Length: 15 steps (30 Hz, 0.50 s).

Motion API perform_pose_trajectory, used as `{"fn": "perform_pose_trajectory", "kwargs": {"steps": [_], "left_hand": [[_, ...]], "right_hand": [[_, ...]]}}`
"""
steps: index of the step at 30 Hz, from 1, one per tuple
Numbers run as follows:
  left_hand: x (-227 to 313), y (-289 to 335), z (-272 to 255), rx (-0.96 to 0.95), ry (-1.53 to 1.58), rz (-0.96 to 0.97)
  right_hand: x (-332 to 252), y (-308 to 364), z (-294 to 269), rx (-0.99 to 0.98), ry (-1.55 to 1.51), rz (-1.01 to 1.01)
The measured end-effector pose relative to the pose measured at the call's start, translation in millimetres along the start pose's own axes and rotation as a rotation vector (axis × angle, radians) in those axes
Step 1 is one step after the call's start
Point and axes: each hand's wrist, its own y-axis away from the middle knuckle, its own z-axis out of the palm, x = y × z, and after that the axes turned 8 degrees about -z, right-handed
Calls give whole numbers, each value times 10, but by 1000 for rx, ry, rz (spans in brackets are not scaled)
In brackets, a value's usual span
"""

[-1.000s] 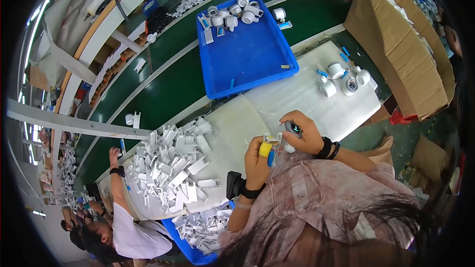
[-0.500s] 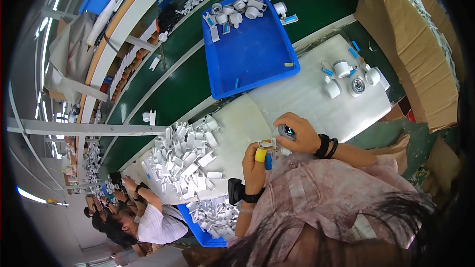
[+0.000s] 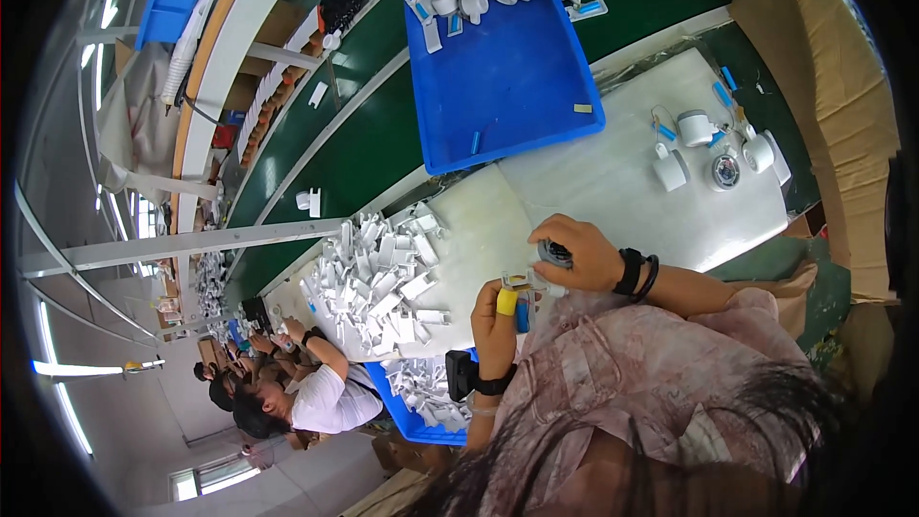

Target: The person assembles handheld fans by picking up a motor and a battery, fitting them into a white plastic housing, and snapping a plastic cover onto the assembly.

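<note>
My left hand (image 3: 495,330), with yellow wrap on a finger, is closed around a small white plastic casing (image 3: 518,279). A blue cylindrical battery (image 3: 522,314) hangs just below that casing. Close beside it, my right hand (image 3: 592,255) curls its fingers round a round white-and-grey device head (image 3: 553,252) with a dark face. The two parts almost meet in front of my chest; whether they touch is hidden by my fingers. To the right on the table lie several similar round white units, one a device head (image 3: 725,171) facing up.
A blue tray (image 3: 507,124) with round white units at its far end stands beyond my hands. White casings (image 3: 373,282) lie heaped at left, above a blue bin (image 3: 421,433) of more. A cardboard box (image 3: 823,105) stands right; co-workers (image 3: 325,402) sit left.
The view has shifted, so the surroundings sit differently in the picture. The round head in my right hand has turned, and its lit green display no longer shows. Both hands keep their hold.
</note>
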Motion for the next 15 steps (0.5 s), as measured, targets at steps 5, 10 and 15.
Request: {"fn": "perform_pose_trajectory", "kwargs": {"steps": [5,10,15], "left_hand": [[33,-47,34,6,69,-79],[54,-87,-18,4,179,-100],[18,-54,-149,-41,136,-40]], "right_hand": [[148,5,-59,-160,-128,178],[155,60,-178,-392,-959,445],[65,137,-167,-390,-926,533]]}}
